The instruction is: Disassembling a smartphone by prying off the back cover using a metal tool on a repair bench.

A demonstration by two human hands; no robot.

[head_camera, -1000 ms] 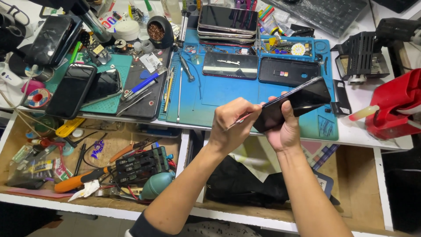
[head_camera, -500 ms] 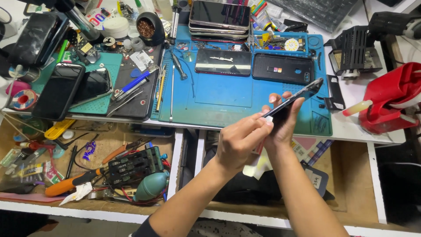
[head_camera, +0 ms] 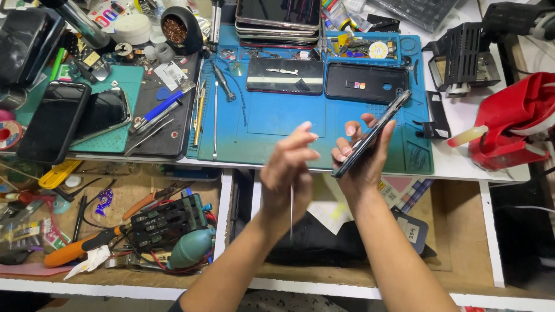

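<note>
- A dark smartphone is being held edge-on above the near edge of the blue repair mat, tilted so that its upper end is pointing up and away over the mat.
- Only the phone's thin black side and a narrow strip of glossy face are being shown; which face is turned toward the camera cannot be told.
- The phone is being gripped by the right hand, with the fingers curled around its lower half and the fingertips being pressed along its edge.
- The left hand is being kept just beside the phone, not touching it, with its fingers loosely bent and drawn together.
- A thin, pale, needle-like tool is being seen below the left hand, pointing down; how it is being gripped cannot be told.
- Two dark phone bodies are being left flat on the far part of the mat, beyond the held phone.
- A stack of phones is lying at the mat's far edge.
- Left of the mat, tweezers and screwdrivers are lying alongside its edge.
- An open drawer of tools is being shown below the mat's left end.
</note>
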